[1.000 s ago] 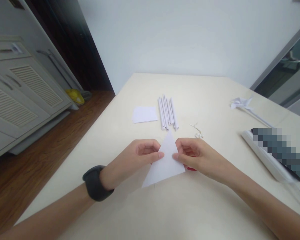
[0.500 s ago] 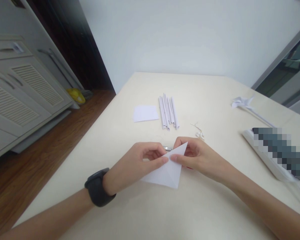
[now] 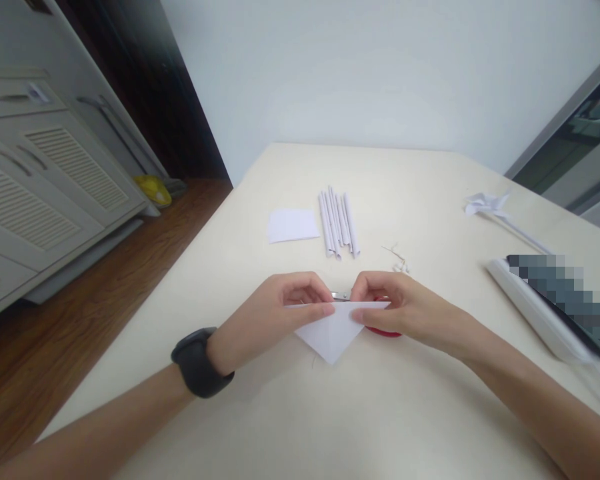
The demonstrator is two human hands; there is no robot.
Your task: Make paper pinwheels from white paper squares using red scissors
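A white sheet of paper (image 3: 331, 337), folded into a triangle, is held near the front of the table with its long edge away from me and its point towards me. My left hand (image 3: 295, 303) pinches that edge between thumb and fingers, left of the middle. On the right, my right hand (image 3: 393, 300) pinches the same edge; a corner of the paper sticks out past the thumb. Behind the paper lies a pair of scissors (image 3: 341, 295); its red handle shows partly under my right hand, the rest being hidden.
White rolled paper tubes (image 3: 340, 223) lie side by side, right of a stack of square paper (image 3: 293, 225). Small white pieces with thin sticks (image 3: 401, 267) lie behind my right hand. A paper pinwheel (image 3: 485, 203) and a white device, partly blurred out (image 3: 525, 303), are on the right.
The paper has turned so that its upper edge now lies level and its point faces me. My right hand has shifted slightly right, and more of the scissors' red handle shows.
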